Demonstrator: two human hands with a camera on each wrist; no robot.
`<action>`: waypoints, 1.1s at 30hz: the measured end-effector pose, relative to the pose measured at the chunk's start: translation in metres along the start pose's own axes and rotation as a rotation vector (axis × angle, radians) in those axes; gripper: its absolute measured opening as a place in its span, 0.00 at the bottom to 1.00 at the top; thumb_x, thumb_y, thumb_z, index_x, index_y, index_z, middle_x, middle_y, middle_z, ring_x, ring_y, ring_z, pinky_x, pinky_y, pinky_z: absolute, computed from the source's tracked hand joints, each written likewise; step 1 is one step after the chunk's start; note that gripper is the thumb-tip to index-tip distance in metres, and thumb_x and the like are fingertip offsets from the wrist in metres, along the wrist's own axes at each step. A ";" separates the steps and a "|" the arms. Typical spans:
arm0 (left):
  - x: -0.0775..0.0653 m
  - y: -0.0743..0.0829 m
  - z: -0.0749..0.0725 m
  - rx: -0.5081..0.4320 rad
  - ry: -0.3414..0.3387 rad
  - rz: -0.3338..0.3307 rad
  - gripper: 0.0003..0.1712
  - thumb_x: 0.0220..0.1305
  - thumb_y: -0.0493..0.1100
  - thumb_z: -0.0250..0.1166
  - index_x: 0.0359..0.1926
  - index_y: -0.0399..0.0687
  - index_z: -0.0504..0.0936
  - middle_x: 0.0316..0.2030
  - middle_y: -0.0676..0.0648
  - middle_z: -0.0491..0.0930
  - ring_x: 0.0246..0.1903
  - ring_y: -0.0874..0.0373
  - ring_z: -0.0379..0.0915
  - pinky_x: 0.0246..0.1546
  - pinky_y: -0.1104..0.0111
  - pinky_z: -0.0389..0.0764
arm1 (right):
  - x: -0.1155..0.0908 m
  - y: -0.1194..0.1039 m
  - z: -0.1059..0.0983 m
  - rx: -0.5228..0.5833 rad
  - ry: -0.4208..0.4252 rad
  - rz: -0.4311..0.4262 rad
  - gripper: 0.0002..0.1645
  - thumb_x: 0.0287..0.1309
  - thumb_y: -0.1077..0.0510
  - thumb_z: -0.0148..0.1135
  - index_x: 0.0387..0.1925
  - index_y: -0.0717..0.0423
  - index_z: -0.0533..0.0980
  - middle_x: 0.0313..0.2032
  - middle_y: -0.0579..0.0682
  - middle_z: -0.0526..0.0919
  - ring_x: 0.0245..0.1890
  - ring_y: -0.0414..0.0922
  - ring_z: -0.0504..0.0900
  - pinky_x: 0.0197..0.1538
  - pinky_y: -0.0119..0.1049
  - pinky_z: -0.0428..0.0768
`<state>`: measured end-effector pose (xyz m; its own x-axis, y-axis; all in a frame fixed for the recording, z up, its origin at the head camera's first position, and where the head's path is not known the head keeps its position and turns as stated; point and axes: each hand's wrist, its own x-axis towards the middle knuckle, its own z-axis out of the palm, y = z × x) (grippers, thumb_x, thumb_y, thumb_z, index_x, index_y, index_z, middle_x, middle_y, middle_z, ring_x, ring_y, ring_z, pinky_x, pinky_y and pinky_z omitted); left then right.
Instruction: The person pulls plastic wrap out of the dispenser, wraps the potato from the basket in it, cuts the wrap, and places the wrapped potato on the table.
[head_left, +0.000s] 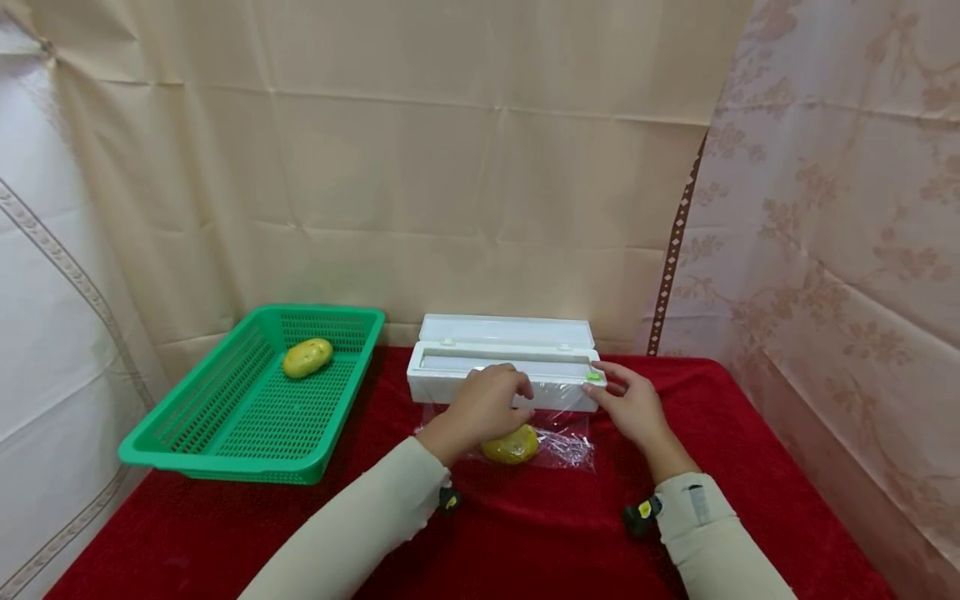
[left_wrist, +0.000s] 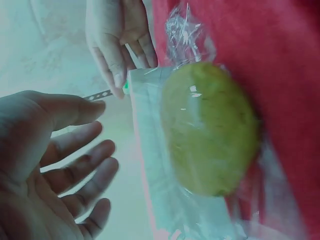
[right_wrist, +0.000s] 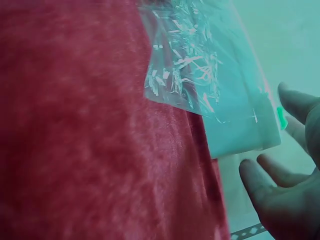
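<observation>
A white cling film dispenser box stands with its lid raised and a green slider cutter at its right end. Clear film drapes over its front edge onto the cloth. In front lies a potato, with film over it in the left wrist view. My left hand hovers above the potato and the box's front, fingers loosely bent and holding nothing. At the box's right end, my right hand has thumb and forefinger spread about the slider, the forefinger right at it.
A green plastic basket sits at the left, with another yellow potato in it. Red cloth covers the table. Beige curtains hang behind, and a patterned one closes off the right side.
</observation>
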<state>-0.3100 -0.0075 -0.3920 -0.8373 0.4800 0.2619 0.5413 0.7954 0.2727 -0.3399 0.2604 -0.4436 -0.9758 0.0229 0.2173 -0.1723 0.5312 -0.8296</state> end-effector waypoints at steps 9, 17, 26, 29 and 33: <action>0.054 0.017 0.009 0.009 0.003 -0.017 0.12 0.66 0.54 0.71 0.47 0.57 0.89 0.44 0.56 0.87 0.47 0.60 0.81 0.49 0.58 0.78 | 0.011 0.015 0.009 0.012 0.042 0.009 0.31 0.61 0.48 0.75 0.63 0.52 0.81 0.62 0.59 0.82 0.54 0.54 0.84 0.42 0.23 0.80; 0.080 0.027 0.028 0.021 0.007 -0.051 0.13 0.68 0.56 0.69 0.50 0.64 0.89 0.42 0.60 0.87 0.44 0.64 0.81 0.47 0.60 0.77 | 0.007 0.016 0.008 -0.044 0.082 0.025 0.31 0.60 0.44 0.75 0.64 0.48 0.81 0.58 0.59 0.85 0.50 0.51 0.84 0.39 0.25 0.80; 0.099 0.042 0.047 -0.053 0.029 -0.107 0.10 0.65 0.58 0.71 0.47 0.71 0.91 0.42 0.62 0.88 0.43 0.67 0.80 0.44 0.64 0.71 | 0.008 0.020 0.007 0.010 0.098 0.017 0.28 0.60 0.50 0.76 0.61 0.52 0.82 0.53 0.59 0.88 0.40 0.38 0.83 0.37 0.24 0.80; 0.101 0.045 0.051 -0.076 0.045 -0.123 0.10 0.64 0.59 0.72 0.45 0.73 0.92 0.42 0.62 0.88 0.41 0.68 0.80 0.42 0.65 0.69 | 0.008 0.023 0.007 0.008 0.107 0.016 0.27 0.60 0.51 0.76 0.61 0.53 0.83 0.51 0.60 0.88 0.38 0.37 0.82 0.37 0.24 0.80; 0.103 0.045 0.055 -0.091 0.068 -0.155 0.08 0.63 0.59 0.73 0.43 0.73 0.92 0.40 0.63 0.88 0.40 0.65 0.79 0.42 0.63 0.69 | 0.009 0.022 0.009 0.016 0.098 0.019 0.28 0.61 0.52 0.75 0.61 0.53 0.82 0.51 0.61 0.88 0.40 0.39 0.83 0.38 0.24 0.80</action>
<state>-0.3763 0.0982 -0.4033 -0.9058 0.3257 0.2709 0.4133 0.8199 0.3963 -0.3539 0.2647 -0.4648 -0.9613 0.1161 0.2499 -0.1565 0.5161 -0.8421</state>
